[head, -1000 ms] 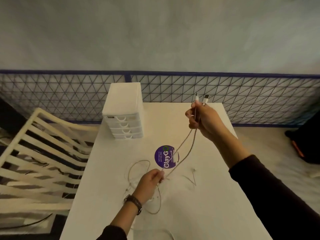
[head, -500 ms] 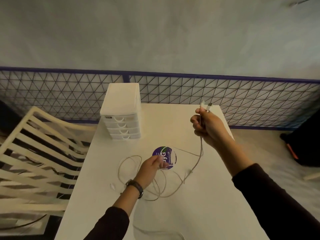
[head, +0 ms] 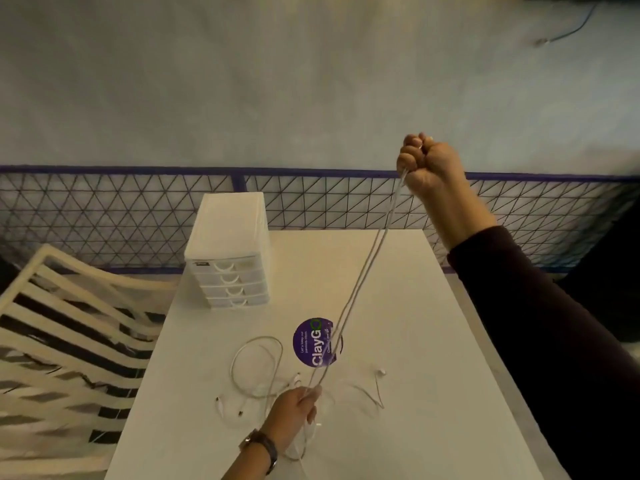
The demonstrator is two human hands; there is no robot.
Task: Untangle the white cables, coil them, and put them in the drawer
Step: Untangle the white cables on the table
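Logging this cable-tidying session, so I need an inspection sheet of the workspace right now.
Surface: white table, purple sticker on it.
Job's things: drawer unit, four drawers shut.
Clutter: nothing seen.
Hands: right hand raised, gripping taut strands; left hand pinching them low.
Cables: taut strands run between hands; loose tangle lies on table.
Surroundings: slatted chair left, mesh fence behind.

Right grip (head: 429,168) is holding high on an outstretched arm, fingers curling into a fist; left grip (head: 292,412) is hovering low, fingertips pinching.
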